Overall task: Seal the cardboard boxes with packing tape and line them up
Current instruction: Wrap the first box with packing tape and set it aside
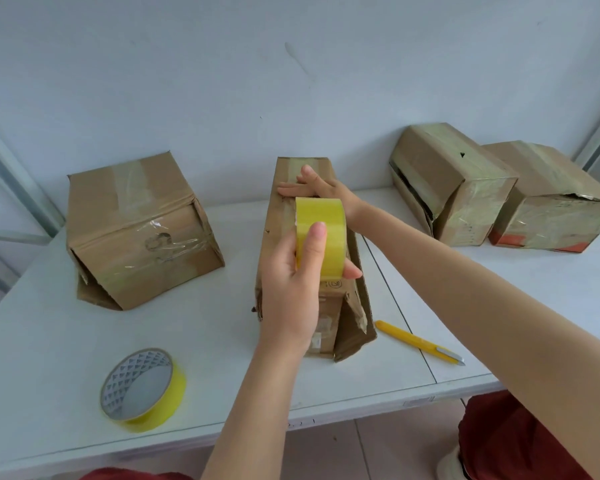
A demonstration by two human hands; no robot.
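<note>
Standing at the left of the white table (pixel 326 386), the left box (pixel 132 233) carries clear tape across its top and front, and a loose flap splays onto the table at its near left corner. Nearer the table's front edge a spare tape roll (pixel 142 388), yellow with a patterned core, lies flat and well apart from that box.

In the middle, a long middle box (pixel 278 244) lies with one end toward the person; its near-end flaps hang loose and a side flap stands out along its right edge. The left grip (pixel 291 292) is wrapped round a yellow tape roll (pixel 326 233), thumb on the roll's near face and fingers curled behind it, holding it upright on edge over the box top. Just beyond, the right grip (pixel 323 190) lies flat and wide, fingers straight, pressing the far part of the box top.

To the right of this box a yellow cutter (pixel 418 342) lies on the table. Farther right, by the wall, the third box (pixel 451 181) and fourth box (pixel 551 195) sit side by side, touching, both heavily wrapped in tape.
</note>
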